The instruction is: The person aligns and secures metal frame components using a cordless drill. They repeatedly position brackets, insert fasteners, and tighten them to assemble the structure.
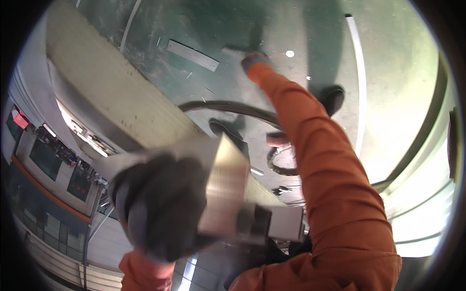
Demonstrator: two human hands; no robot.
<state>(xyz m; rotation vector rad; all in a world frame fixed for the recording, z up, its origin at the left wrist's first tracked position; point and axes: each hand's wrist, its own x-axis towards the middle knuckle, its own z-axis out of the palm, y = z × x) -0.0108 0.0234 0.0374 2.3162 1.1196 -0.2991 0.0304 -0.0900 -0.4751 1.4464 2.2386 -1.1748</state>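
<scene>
Close to the camera my left hand (160, 206), in a dark grey glove, is closed around a brushed metal piece (225, 186). Its shiny flat face shows right of the fingers, and a blurred grey part extends behind the knuckles. The palm side of the grip is hidden. My right arm, in an orange sleeve, stretches far forward over the floor. At its end my right hand (253, 58) looks small and blurred, its fingers not distinct. A thin pale shape sticks out left of it; whether it is held cannot be made out.
A thick cream beam (116, 87) runs diagonally at left. On the green floor (281, 24) lie a flat metal strip (193, 55), a long pale strip (360, 82) and small scraps. A dark curved band (233, 107), dark shoes (333, 99) and a round coil (281, 167) are nearby.
</scene>
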